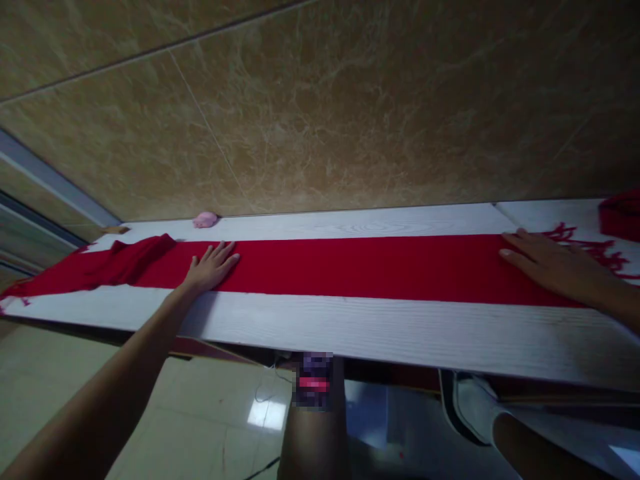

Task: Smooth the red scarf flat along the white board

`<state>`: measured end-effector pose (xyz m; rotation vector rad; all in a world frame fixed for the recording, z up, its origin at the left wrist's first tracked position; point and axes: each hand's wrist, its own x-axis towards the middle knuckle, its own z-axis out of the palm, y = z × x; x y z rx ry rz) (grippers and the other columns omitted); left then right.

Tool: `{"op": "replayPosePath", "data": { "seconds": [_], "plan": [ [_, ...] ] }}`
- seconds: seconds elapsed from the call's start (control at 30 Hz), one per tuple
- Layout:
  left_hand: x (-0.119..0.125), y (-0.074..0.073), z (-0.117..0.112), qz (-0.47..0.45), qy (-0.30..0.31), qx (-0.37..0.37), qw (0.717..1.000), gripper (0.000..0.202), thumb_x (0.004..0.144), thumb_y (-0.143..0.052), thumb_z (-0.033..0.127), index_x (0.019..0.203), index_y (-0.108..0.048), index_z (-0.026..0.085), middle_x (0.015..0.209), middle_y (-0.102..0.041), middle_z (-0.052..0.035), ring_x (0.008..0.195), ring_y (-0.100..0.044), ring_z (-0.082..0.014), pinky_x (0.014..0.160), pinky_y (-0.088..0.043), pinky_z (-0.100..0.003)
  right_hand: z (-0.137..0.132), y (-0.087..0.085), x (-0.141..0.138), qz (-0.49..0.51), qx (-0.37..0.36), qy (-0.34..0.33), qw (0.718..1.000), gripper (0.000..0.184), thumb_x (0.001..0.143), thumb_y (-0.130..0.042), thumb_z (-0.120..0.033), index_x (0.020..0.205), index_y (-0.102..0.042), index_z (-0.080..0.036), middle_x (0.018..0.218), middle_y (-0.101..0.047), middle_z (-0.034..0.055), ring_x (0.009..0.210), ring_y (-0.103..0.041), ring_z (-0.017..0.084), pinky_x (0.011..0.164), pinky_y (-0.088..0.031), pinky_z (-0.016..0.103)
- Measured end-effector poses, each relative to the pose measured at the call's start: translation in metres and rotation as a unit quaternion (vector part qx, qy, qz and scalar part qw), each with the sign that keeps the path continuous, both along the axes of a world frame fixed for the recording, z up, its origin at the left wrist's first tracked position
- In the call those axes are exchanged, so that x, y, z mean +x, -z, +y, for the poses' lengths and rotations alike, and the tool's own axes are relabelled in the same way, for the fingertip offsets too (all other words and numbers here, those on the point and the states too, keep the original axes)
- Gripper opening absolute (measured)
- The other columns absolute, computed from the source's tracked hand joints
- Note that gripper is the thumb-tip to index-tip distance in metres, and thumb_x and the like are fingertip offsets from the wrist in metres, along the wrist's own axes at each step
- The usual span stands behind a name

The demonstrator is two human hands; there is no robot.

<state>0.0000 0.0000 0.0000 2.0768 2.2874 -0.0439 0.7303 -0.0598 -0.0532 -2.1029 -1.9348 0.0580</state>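
Observation:
A long red scarf [370,268] with fringed ends lies lengthwise on a narrow white wood-grain table. Its middle and right stretch is flat, while the left part is bunched into folds. My left hand [211,267] rests palm down on the scarf beside those folds, fingers spread. Near the right end, my right hand [550,263] also lies flat on the cloth, its fingers stretched out. Loose red fringe shows just beyond that hand. Neither hand grips anything.
The white table [320,327] runs along a tan marbled wall [350,120]. A small pink object [205,219] sits at the back edge, and a small brown piece [116,229] lies farther left. Folded red cloth [621,215] is at the far right. My legs are below the front edge.

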Motion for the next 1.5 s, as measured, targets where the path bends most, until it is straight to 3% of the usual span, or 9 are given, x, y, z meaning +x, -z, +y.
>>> {"op": "replayPosePath", "data": {
  "seconds": [0.23,0.57,0.67,0.77,0.87,0.97,1.07,1.3,1.5],
  "plan": [
    [0.003,-0.002,0.0,0.003,-0.007,-0.007,1.0,0.076,0.113,-0.018,0.06,0.18,-0.025,0.026,0.187,-0.017,-0.0108,0.173,-0.013,-0.0386,0.134,-0.017,-0.074,0.001,0.002,0.002,0.006,0.007,-0.001,1.0,0.089,0.093,-0.023,-0.074,0.17,-0.045,-0.037,0.176,-0.046,0.0045,0.166,-0.034,0.04,0.133,-0.025,0.072],
    [0.009,-0.007,-0.001,0.034,-0.014,-0.027,0.999,0.077,0.111,-0.015,0.057,0.181,-0.022,0.025,0.187,-0.014,-0.011,0.173,-0.014,-0.041,0.134,-0.021,-0.072,0.003,0.004,0.001,0.001,-0.001,0.009,1.0,0.094,0.093,-0.025,-0.07,0.162,-0.055,-0.014,0.174,-0.046,0.0211,0.166,-0.035,0.041,0.134,-0.023,0.067],
    [0.015,-0.012,-0.004,0.035,-0.03,-0.032,0.998,0.079,0.111,-0.014,0.06,0.181,-0.022,0.024,0.187,-0.013,-0.0125,0.172,-0.01,-0.0454,0.131,-0.019,-0.079,0.002,-0.007,-0.002,-0.013,-0.003,0.016,1.0,0.097,0.091,-0.023,-0.073,0.161,-0.056,-0.015,0.174,-0.045,0.0245,0.164,-0.035,0.048,0.129,-0.022,0.078],
    [0.034,-0.018,-0.007,0.046,-0.015,-0.004,0.999,0.081,0.111,-0.016,0.065,0.18,-0.023,0.025,0.187,-0.011,-0.0111,0.172,-0.005,-0.0481,0.13,-0.016,-0.082,0.002,-0.024,-0.01,-0.042,0.022,0.025,0.999,0.108,0.086,-0.02,-0.081,0.16,-0.058,-0.013,0.175,-0.041,0.0274,0.163,-0.03,0.058,0.122,-0.015,0.09],
    [0.068,-0.021,-0.01,0.044,0.045,0.013,0.998,0.077,0.112,-0.017,0.063,0.18,-0.024,0.028,0.188,-0.011,-0.0066,0.173,-0.002,-0.0439,0.133,-0.013,-0.078,0.005,-0.037,-0.029,-0.027,0.046,0.005,0.999,0.112,0.087,-0.018,-0.085,0.164,-0.055,-0.012,0.178,-0.037,0.0245,0.164,-0.027,0.059,0.123,-0.015,0.089],
    [0.105,-0.019,-0.011,0.025,0.1,0.011,0.995,0.073,0.113,-0.02,0.061,0.179,-0.027,0.031,0.188,-0.013,-0.0038,0.173,-0.004,-0.0399,0.135,-0.014,-0.073,0.008,-0.039,-0.054,-0.002,0.031,-0.037,0.999,0.106,0.089,-0.023,-0.085,0.165,-0.055,-0.018,0.179,-0.037,0.0192,0.164,-0.026,0.057,0.125,-0.017,0.088],
    [0.131,-0.013,-0.011,0.003,0.116,-0.002,0.993,0.072,0.114,-0.022,0.061,0.179,-0.027,0.031,0.187,-0.014,-0.0034,0.173,-0.006,-0.0375,0.136,-0.016,-0.07,0.007,-0.033,-0.075,-0.005,-0.009,-0.057,0.998,0.102,0.09,-0.028,-0.084,0.167,-0.053,-0.023,0.18,-0.037,0.0144,0.166,-0.024,0.054,0.128,-0.015,0.084],
    [0.141,-0.003,-0.01,0.008,0.115,-0.02,0.993,0.071,0.114,-0.028,0.061,0.179,-0.027,0.031,0.187,-0.016,-0.0047,0.173,-0.011,-0.0365,0.136,-0.014,-0.072,-0.004,-0.027,-0.088,-0.05,-0.084,-0.032,0.995,0.09,0.101,-0.025,-0.071,0.175,-0.041,-0.022,0.184,-0.028,0.0123,0.17,-0.02,0.041,0.134,-0.017,0.073],
    [0.145,-0.01,-0.011,0.005,0.103,-0.016,0.995,0.072,0.114,-0.031,0.062,0.179,-0.026,0.033,0.187,-0.016,-0.0047,0.173,-0.008,-0.0375,0.136,-0.016,-0.07,-0.002,-0.034,-0.086,-0.066,-0.084,-0.024,0.994,0.075,0.111,-0.027,-0.058,0.174,-0.043,-0.021,0.183,-0.03,0.0157,0.169,-0.023,0.041,0.132,-0.02,0.075]
  ]
}}
